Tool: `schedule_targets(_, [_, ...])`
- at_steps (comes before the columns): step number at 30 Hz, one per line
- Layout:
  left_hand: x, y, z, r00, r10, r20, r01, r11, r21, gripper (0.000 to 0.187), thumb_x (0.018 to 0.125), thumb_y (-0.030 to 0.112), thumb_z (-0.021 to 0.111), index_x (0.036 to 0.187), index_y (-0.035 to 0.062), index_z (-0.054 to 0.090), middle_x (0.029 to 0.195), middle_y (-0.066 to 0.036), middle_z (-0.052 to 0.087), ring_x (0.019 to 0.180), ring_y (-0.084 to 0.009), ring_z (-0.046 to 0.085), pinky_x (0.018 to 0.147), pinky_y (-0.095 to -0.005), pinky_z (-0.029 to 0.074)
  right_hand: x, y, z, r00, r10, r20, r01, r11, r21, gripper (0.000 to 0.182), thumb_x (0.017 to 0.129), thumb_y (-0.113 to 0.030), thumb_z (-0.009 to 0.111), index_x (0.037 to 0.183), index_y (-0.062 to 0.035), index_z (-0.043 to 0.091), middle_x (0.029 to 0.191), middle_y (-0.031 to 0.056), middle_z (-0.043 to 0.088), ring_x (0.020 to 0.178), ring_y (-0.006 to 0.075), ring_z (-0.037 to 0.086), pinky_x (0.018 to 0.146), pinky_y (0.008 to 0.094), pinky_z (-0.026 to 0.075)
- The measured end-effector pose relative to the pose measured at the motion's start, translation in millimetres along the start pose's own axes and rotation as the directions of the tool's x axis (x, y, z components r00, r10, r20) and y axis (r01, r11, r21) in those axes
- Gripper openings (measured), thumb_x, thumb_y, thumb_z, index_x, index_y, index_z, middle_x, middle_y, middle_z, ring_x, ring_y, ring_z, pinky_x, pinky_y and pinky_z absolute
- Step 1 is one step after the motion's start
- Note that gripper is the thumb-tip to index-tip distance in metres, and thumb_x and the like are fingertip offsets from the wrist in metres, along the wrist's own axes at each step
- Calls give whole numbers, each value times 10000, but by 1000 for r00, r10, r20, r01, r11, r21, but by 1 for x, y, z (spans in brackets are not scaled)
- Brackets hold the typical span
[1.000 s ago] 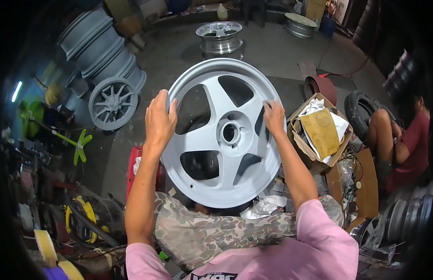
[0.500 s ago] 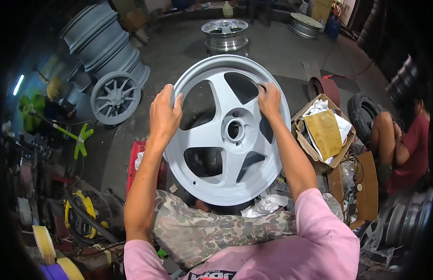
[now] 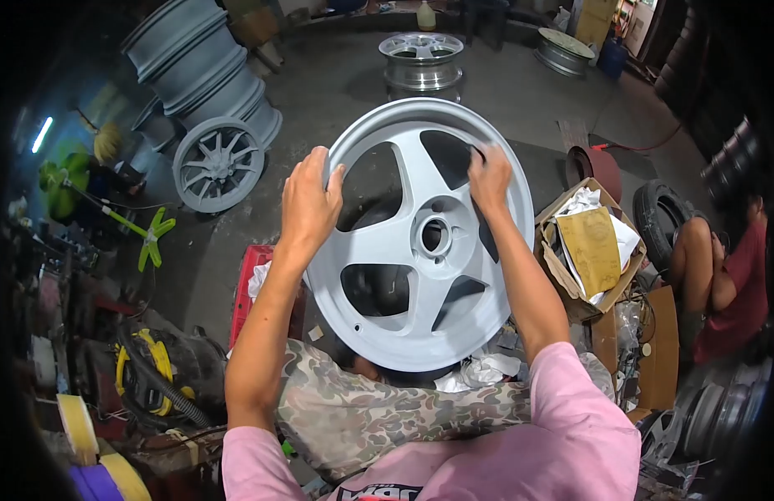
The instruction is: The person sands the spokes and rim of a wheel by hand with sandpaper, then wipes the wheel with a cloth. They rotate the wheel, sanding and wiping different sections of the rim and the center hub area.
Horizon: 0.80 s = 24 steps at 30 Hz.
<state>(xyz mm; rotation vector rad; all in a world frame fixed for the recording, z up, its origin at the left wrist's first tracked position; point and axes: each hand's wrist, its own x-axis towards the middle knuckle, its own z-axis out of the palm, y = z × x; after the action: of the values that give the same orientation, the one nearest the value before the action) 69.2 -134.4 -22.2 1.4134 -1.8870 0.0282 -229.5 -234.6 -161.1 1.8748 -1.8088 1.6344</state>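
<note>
Higher on the wheel (image 3: pixel 375 241) than a second ago, the right grip (image 3: pixel 490 178) now sits at the edge of the upper window; the left grip (image 3: pixel 310 198) stays clamped on the rim. Between both grips, the wheel faces the camera, beyond the camouflage trousers (image 3: pixel 362 411). Right fingers are curled but blurred; whether they pinch anything, I cannot tell. Hand work along the window's edge seems the step in hand; following that edge calls for a steady left hold. Just right of the right grip stands a box (image 3: pixel 576 302).
</note>
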Motion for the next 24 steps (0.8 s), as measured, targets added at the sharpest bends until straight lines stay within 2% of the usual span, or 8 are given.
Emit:
schedule_targets(2, [1,3,-2,999,-30,21,31,999,-22,188,946,132,635,1030,-20,564,968,-240,657,939,-460,618,819,-552,466,24,-39,13,983,-182,6,175,953,248,140,866,-23,634,984,-6,708,977,187,636,918,396,622,809,480,495])
schedule_targets(4, [1,1,-3,999,-33,24,33,999,-22,190,947,134,636,1030,-20,563,973,-240,657,940,-459,618,821,-553,466,30,-80,17,919,-392,41,360,878,317,143,866,-28,642,991,-4,709,983,178,639,937,378,621,822,471,506])
schedule_targets(7, [0,-2,-1,1000,-23,17,23,999,-26,194,947,137,638,1033,-20,564,983,-239,657,946,-459,618,824,-552,467,24,-114,-2,823,-557,115,475,784,400,163,854,-22,652,1005,-4,711,990,165,636,958,356,622,840,458,518])
schedule_targets(11, [1,3,0,999,-22,32,22,999,-24,202,945,139,643,1043,-20,569,1006,-239,659,964,-461,618,832,-548,470,30,-89,7,921,-366,135,327,913,244,214,815,-4,682,1025,-17,718,1020,152,634,1003,347,627,874,426,529])
schedule_targets(15, [1,-3,-1,1000,12,-14,-12,999,-33,212,972,166,641,1054,-15,567,952,-264,663,925,-485,629,797,-493,482,14,-125,12,846,-523,100,451,804,387,236,784,-11,699,1020,-20,701,1036,160,633,1025,357,625,895,429,527])
schedule_targets(18, [0,-5,-2,1000,-27,4,27,999,-36,217,975,174,639,1056,-15,572,950,-265,664,921,-485,629,798,-490,483,28,-113,10,784,-598,166,525,783,334,240,788,-11,696,1027,-24,699,1055,162,636,1035,358,625,913,435,529])
schedule_targets(21, [3,-10,0,1000,-23,-1,23,998,-50,219,976,181,638,1047,-17,575,936,-264,663,914,-484,630,797,-489,483,35,-43,9,929,-335,155,325,942,86,167,837,-42,686,994,15,680,1080,222,634,1075,413,619,957,492,511])
schedule_targets(24, [4,-12,1,1000,-18,16,18,999,-45,225,978,190,635,1053,-16,583,920,-264,662,913,-484,631,800,-485,485,8,19,-17,965,-83,248,122,982,-146,159,857,-63,681,987,26,702,1084,277,642,1021,460,621,909,538,500])
